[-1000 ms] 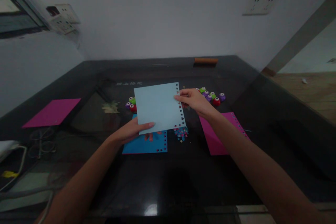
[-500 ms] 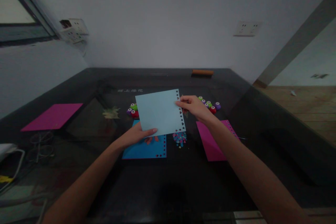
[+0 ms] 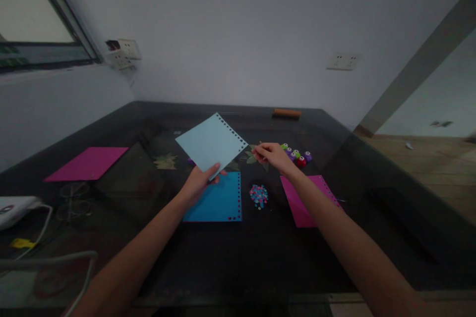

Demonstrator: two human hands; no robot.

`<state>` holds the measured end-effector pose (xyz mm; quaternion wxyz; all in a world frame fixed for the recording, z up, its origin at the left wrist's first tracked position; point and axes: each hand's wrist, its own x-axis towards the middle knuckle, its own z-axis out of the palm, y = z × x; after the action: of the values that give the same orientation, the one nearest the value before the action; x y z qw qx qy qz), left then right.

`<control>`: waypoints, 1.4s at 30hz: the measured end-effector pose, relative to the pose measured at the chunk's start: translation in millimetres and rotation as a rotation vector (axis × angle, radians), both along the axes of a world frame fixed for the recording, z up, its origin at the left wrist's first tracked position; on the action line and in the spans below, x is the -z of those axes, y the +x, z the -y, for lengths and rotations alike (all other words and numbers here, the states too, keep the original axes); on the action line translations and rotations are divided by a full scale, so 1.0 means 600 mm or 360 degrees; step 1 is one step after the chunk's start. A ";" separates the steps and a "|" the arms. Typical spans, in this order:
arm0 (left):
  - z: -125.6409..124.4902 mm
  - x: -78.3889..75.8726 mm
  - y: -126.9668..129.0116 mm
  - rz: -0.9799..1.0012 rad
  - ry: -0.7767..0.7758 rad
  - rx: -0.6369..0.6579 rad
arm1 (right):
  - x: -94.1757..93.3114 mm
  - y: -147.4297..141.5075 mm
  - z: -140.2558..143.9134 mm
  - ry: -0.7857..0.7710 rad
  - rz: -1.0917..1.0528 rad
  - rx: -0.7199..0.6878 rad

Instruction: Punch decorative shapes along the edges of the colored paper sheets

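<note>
The left hand point(image 3: 199, 182) pinches the near corner of a pale blue sheet point(image 3: 210, 145) between thumb and fingers and holds it lifted and turned, so that its punched edge, a row of small holes, now runs along the upper right side, away from the fingertips. The right hand point(image 3: 273, 155) has let go of that sheet: 0.5 s earlier it gripped the punched edge, and now it hangs just right of the sheet's far corner with fingers loosely curled and narrow, holding nothing that can be made out. The sheet has thus passed from a 2-handed grip to 1 hand, and has swung from roughly square-on to a diamond attitude; judged from this, the punched border is being turned to a fresh side or looked over. Just below the left fingers lies a darker blue sheet point(image 3: 216, 199), flat on the dark table point(image 3: 238, 257), its right and lower edges also punched. Between the 2 wrists sits a small heap of punched confetti point(image 3: 259, 194). Beyond the right fingertips stands a cluster of small coloured punches point(image 3: 296, 154); under the right forearm lies a pink sheet point(image 3: 299, 202). A second pink sheet point(image 3: 88, 163) lies well apart to the left.
</note>
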<state>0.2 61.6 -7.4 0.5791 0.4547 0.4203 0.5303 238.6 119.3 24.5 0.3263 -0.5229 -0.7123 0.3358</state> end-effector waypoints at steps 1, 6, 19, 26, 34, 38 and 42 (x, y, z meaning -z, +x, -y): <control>-0.001 0.000 0.000 0.0044 -0.0011 -0.0039 | 0.004 -0.005 -0.004 0.0008 0.0057 0.0012; -0.005 -0.005 -0.001 0.0205 -0.0033 -0.0162 | 0.020 -0.041 -0.033 0.0081 0.0465 0.0164; -0.002 -0.010 0.003 0.0276 -0.0014 -0.0283 | 0.075 -0.152 -0.042 0.0225 0.1148 0.0469; 0.003 -0.009 0.012 0.0246 -0.0017 -0.0267 | 0.078 -0.142 -0.047 0.0245 0.1166 0.0449; 0.007 -0.005 0.018 0.0189 -0.0017 -0.0233 | 0.063 -0.099 -0.022 0.0183 0.0961 0.0291; 0.014 -0.006 0.025 0.0167 -0.0022 -0.0185 | 0.047 -0.071 0.013 0.0131 0.0735 0.0157; 0.023 -0.008 0.034 0.0145 -0.0038 -0.0145 | 0.033 -0.037 0.068 -0.0140 0.0162 -0.0050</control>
<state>20.8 48.0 -2.9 0.5781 0.4036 0.4201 0.5713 216.1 78.2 4.6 0.2610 -0.5419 -0.7206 0.3449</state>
